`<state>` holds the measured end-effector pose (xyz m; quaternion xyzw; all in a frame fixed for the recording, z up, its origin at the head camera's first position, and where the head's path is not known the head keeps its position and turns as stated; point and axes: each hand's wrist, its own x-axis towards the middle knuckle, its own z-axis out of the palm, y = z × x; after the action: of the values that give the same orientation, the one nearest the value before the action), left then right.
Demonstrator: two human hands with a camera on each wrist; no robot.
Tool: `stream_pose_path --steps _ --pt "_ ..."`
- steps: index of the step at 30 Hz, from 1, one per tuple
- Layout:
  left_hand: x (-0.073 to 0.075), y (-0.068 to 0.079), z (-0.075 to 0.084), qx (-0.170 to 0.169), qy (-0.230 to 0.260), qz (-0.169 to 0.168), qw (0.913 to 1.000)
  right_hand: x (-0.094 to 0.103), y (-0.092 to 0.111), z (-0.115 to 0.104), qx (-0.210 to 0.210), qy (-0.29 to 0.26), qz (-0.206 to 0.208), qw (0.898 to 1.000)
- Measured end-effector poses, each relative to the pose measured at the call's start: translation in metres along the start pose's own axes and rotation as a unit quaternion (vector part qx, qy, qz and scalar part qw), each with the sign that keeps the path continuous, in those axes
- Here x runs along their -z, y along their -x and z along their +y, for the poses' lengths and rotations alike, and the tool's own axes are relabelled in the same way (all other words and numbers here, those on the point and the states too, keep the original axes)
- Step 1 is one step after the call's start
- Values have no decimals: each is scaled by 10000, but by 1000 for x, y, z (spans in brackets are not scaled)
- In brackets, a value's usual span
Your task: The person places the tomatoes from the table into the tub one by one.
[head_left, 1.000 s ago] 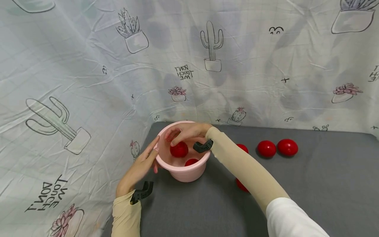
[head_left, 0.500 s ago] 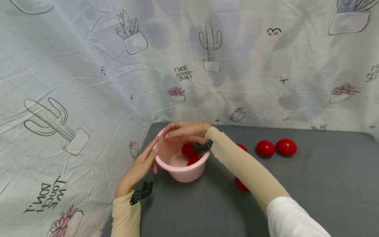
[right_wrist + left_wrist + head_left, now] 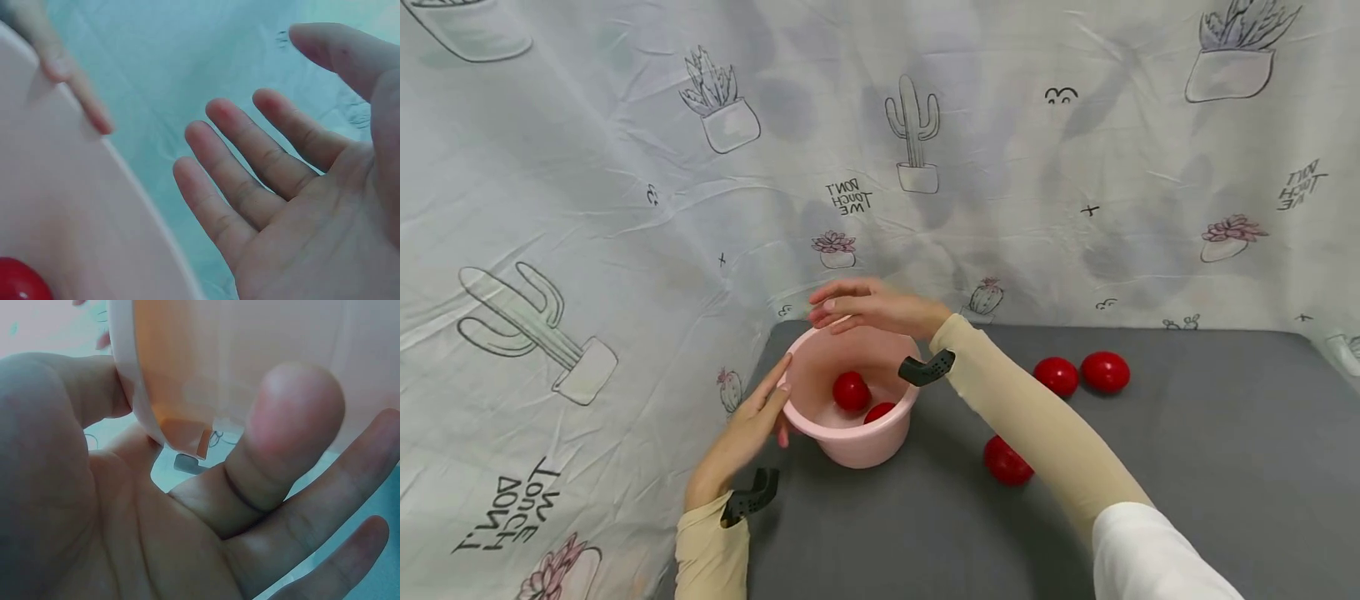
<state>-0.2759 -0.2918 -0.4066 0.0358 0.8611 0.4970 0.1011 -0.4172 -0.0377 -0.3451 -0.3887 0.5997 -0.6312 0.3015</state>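
A pink plastic basin (image 3: 859, 446) stands on the dark grey table near its back left corner. My left hand (image 3: 748, 429) grips its left rim, with the thumb and index finger at the edge and other fingers extended below, along the outer wall. Inside the basin lie a red ball (image 3: 852, 392) and a second red ball (image 3: 880, 412), partly hidden by the near rim. Above the far rim is my right hand (image 3: 883, 307), fingers extended and nothing held. Its palm and spread fingers show in the right wrist view, beside the basin wall (image 3: 106, 206).
Two shiny red balls, a nearer one (image 3: 1057, 377) and a farther one (image 3: 1105, 372), lie side by side at the right. Another red ball (image 3: 1007, 460) is partly covered by my right forearm. A cactus-print cloth (image 3: 1000, 167) hangs behind and left of the table.
My right hand has let go of a red ball inside the basin and risen above the far rim. That ball rolled right, then back left. My left hand stays on the rim.
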Motion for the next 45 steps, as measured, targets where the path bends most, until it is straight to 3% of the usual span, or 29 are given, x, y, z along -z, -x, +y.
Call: stream_pose_path --steps 7,13,21,24,30,36,41,45 --pt "2 2 -6 -16 -85 -78 9999 18 37 -16 359 65 479 9982" --pt "4 2 -8 -75 -149 -20 9999 28 77 -12 617 -197 1048 9924" --pt "2 1 -11 -67 -52 -112 9999 19 151 23 906 -145 1299 9873" --pt "2 1 -9 -56 -42 -134 9999 14 182 42 849 -57 1373 9869" --pt "2 -1 -6 -29 -131 -57 9999 -3 232 83 718 337 1900 9786" --pt "3 0 -5 -24 -34 -87 10000 -16 260 116 433 610 2211 9724" --pt "4 0 -6 -70 38 -120 9999 -24 269 133 -56 811 2500 9648" --pt "3 -1 -6 -85 82 -140 9998 -27 272 142 -112 669 2583 9637"
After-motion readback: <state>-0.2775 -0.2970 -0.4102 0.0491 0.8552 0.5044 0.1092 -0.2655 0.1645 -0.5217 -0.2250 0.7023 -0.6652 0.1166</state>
